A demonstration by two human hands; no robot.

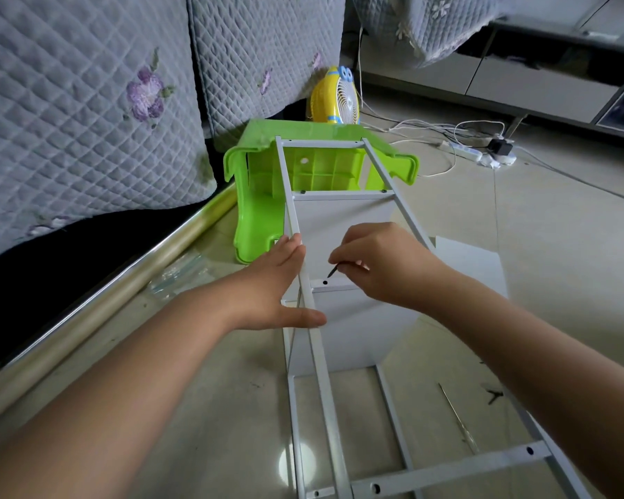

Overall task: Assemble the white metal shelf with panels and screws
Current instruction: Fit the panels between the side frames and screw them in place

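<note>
The white metal shelf frame (325, 383) lies lengthwise on the floor, its far end resting on a green plastic stool (256, 181). White panels (339, 225) stand between its side rails. My left hand (285, 286) lies flat against the left rail, fingers straight and thumb below. My right hand (379, 264) pinches a small black screw (333, 271), its tip just above a hole in a crossbar (330, 283). A loose white panel (472, 261) lies on the floor to the right.
A quilted sofa (87, 113) with a metal base edge runs along the left. A yellow fan (335, 97), cables and a power strip (469, 151) lie beyond. Loose black screws (494, 395) and a thin metal tool (456, 415) rest on the floor at right.
</note>
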